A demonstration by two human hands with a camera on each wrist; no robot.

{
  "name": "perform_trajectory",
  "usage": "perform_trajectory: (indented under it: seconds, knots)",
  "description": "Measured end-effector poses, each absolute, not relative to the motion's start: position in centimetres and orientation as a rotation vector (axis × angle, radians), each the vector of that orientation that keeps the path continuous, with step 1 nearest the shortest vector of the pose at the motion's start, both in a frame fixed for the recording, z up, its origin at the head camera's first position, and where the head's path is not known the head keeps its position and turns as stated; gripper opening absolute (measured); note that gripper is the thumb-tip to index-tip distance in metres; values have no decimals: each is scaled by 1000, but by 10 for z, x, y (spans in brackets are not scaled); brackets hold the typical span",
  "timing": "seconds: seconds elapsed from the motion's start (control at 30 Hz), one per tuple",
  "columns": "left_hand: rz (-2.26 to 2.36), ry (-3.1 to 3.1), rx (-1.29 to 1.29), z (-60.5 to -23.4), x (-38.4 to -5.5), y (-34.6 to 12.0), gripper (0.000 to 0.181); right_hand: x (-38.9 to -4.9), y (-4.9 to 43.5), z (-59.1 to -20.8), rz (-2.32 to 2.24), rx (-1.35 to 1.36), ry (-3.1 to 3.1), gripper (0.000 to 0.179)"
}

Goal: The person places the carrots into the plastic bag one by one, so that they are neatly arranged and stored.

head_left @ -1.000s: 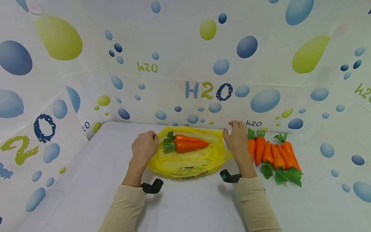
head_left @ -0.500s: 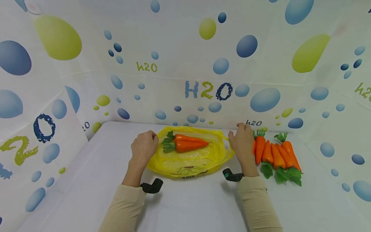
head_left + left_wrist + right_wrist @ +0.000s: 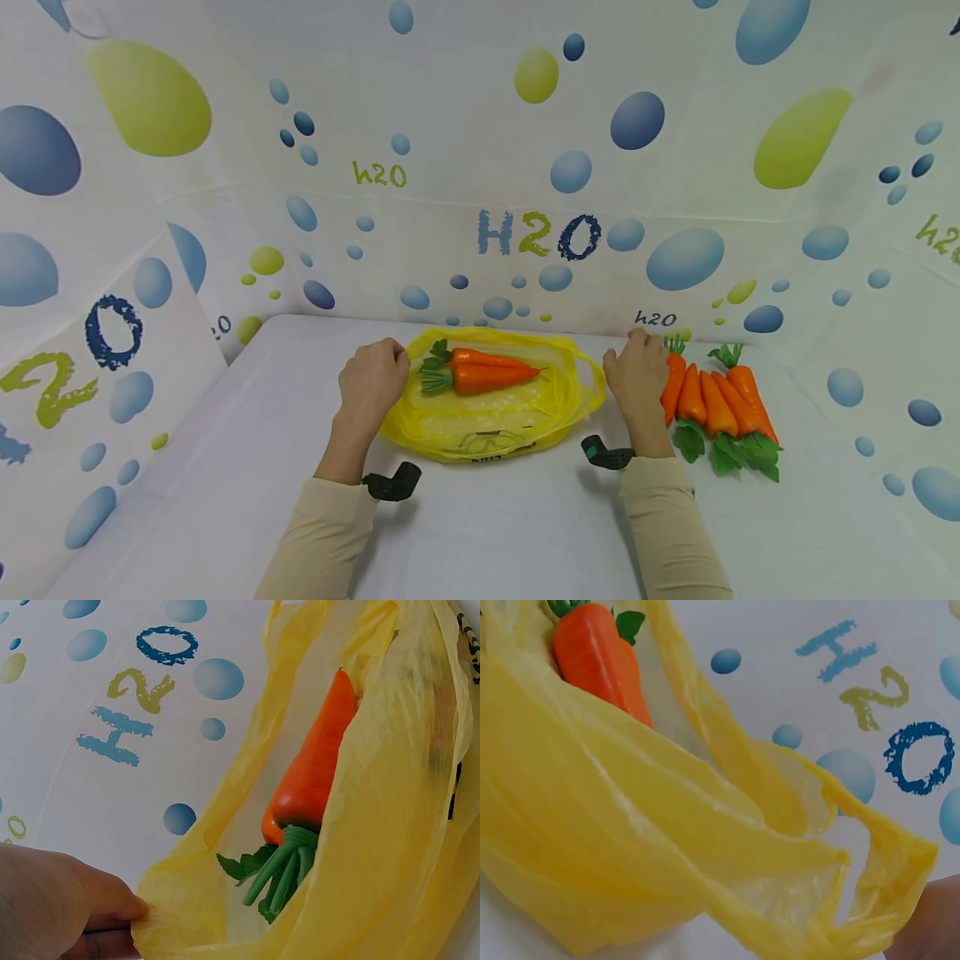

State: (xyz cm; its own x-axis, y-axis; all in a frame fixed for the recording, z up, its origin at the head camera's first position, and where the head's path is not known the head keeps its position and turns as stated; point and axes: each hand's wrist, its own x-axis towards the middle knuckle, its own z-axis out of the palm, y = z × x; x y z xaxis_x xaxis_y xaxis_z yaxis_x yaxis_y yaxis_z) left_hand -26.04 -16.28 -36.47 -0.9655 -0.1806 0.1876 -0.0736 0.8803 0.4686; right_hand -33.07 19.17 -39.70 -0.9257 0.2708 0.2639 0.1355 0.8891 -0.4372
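My left hand (image 3: 372, 375) pinches the left edge of a yellow plastic bag (image 3: 491, 433); the left wrist view shows thumb and finger on the film. Inside the open bag lie two orange carrots (image 3: 491, 379) with green tops, side by side, tips to the right. My right hand (image 3: 637, 379) is beyond the bag's right handle loop (image 3: 405, 611), palm down, thumb apart from the loosely bent fingers. It covers the leftmost carrot of the row at the right. In the right wrist view only a bit of this hand shows behind the handle.
Several more carrots (image 3: 718, 404) lie in a row on the white table (image 3: 491, 533) right of my right hand, some with leaves toward me, others with leaves away. A patterned sheet (image 3: 450, 250) stands behind the table and along both sides.
My right hand has moved right and slightly toward me, away from the bag's right handle and over the leftmost carrot. The left hand has stayed at the bag's edge.
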Motion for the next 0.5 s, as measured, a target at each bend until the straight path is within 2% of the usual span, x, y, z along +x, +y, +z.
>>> perform_trajectory:
  seconds: [0.23, 0.5]
  knots:
    - [-686, -2824, 195, -365, -260, -163, 29, -332, 199, -400, 583, -338, -2778, 55]
    - [-689, -2824, 198, -365, -260, -164, 29, -329, 205, -404, 595, -428, -2823, 50]
